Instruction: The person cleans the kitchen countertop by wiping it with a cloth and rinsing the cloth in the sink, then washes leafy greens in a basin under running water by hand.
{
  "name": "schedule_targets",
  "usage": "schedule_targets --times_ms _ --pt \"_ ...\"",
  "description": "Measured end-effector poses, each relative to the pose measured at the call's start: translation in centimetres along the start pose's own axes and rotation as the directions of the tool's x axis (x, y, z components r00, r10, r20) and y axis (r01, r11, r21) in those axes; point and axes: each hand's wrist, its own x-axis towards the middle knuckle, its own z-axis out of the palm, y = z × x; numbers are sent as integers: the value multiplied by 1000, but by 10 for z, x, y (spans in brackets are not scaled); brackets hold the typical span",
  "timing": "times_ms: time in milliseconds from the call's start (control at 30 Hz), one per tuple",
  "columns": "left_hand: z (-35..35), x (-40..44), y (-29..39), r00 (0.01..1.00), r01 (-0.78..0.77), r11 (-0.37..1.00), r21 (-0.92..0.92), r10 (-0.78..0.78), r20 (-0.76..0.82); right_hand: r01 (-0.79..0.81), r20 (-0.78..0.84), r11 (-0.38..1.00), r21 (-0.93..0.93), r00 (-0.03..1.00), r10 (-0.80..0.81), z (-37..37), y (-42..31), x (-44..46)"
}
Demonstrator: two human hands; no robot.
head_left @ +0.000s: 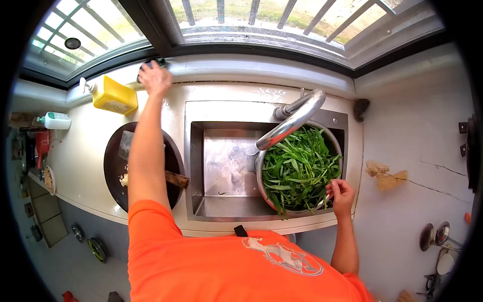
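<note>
My left hand (155, 80) reaches to the window sill, its fingers bent over a small dark item (161, 62) with some green on it. What kind of thing this is, I cannot make out. Long green leafy vegetables (301, 166) fill a round metal pot (260, 177) in the right part of the sink (221, 214). My right hand (342, 195) is at the pot's near right rim, thumb and fingers pinched together; anything between them is too small to name. Over the pot's far left edge arches the metal faucet (294, 123).
Left of the sink lies a round dark cutting board (114, 173) with a wooden-handled knife (176, 179) and pale chopped bits (124, 179). A yellow pump bottle (114, 95) and a white bottle (56, 121) stand farther left. Barred windows (271, 25) rise behind the sill.
</note>
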Motion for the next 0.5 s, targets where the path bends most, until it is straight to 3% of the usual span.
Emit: schedule_targets --times_ms 67,133,167,200,233,333,367,400,500 --pt "-18 -28 51 997 -39 995 87 33 76 -18 -5 1000 -2 1000 18 6 1 -6" --pt "-33 -47 99 982 -51 999 20 46 185 -24 9 1000 -15 1000 24 14 1 -5" --pt "-17 -58 119 994 -100 994 37 99 48 -25 14 999 -24 1000 25 20 2 -5" --pt "-34 -68 141 980 -154 988 32 148 133 -27 15 999 -34 1000 28 24 2 -7" --pt "-29 -76 159 984 -167 986 8 166 65 -17 32 998 -54 999 19 27 -2 -11" --pt "-48 -87 198 957 -218 973 -74 228 181 37 89 994 -106 996 -28 37 -17 -12" --pt "-47 -98 204 923 -326 935 -140 347 164 34 102 994 -105 995 -23 39 -19 -13" --pt "-32 -113 210 884 -460 881 -114 466 31 24 117 994 -105 993 -12 41 -17 -13" --pt "-43 -141 203 717 -682 602 -415 662 -219 31 138 994 -108 990 -16 44 -16 -9"
